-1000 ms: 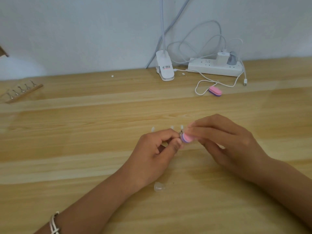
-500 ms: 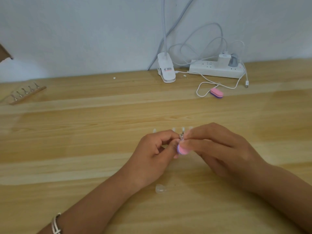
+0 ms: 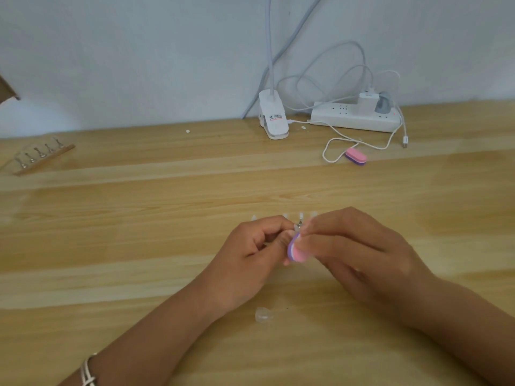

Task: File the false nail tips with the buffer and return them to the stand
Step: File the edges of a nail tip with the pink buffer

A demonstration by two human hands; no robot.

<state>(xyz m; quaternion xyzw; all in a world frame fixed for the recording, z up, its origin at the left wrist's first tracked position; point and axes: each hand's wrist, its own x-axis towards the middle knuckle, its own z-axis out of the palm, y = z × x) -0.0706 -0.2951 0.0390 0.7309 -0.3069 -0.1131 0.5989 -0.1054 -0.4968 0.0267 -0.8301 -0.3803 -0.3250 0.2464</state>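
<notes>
Right hand (image 3: pixel 356 252): fingers curled round the pink-purple buffer (image 3: pixel 296 250). Its top edge sits at the nail tip (image 3: pixel 298 226), which is pinched in my left hand (image 3: pixel 250 254) fingers, mid-counter (image 3: pixel 139 246); the tip is too small to see well. Row of tips (image 3: pixel 301 215) just beyond my knuckles. Loose clear tip (image 3: pixel 262 313) lies near, between my wrists. Empty stand (image 3: pixel 41 157) far left, spare buffer (image 3: pixel 356 156) far right.

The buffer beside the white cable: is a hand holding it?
No, that buffer lies on the table with nothing gripping it.

A pink-and-purple buffer (image 3: pixel 296 250), a white power strip (image 3: pixel 354 121), and a pale striped wooden table (image 3: pixel 139 218).
</notes>
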